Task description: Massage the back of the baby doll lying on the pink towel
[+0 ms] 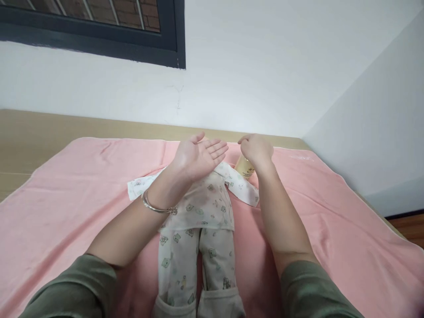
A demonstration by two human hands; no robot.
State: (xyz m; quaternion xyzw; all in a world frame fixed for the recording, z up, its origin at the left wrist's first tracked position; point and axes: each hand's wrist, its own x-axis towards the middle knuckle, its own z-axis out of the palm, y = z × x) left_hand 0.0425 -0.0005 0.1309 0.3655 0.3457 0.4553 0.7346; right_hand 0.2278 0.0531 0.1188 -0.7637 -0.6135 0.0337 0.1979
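My left hand (205, 154) is held palm up with its fingers stretched out, above the upper part of a white printed baby outfit (198, 212). Nothing solid lies in the palm, and a silver bangle (157, 206) circles the wrist. To its right, my right hand (256, 149) is curled around the upper part of a pale yellow bottle (244, 168) with dark lettering. That hand hides the bottle's top. The outfit has a long-sleeved top over trousers, laid out with its sleeves spread. My left hand and forearm cover its neck area and part of one sleeve.
A pink blanket (298, 203) with creases spreads under the outfit, over a wooden surface (43, 128). Behind it rises a white wall (248, 79) with a dark-framed window (172, 39) at upper left. Another wall (384, 115) closes the right side.
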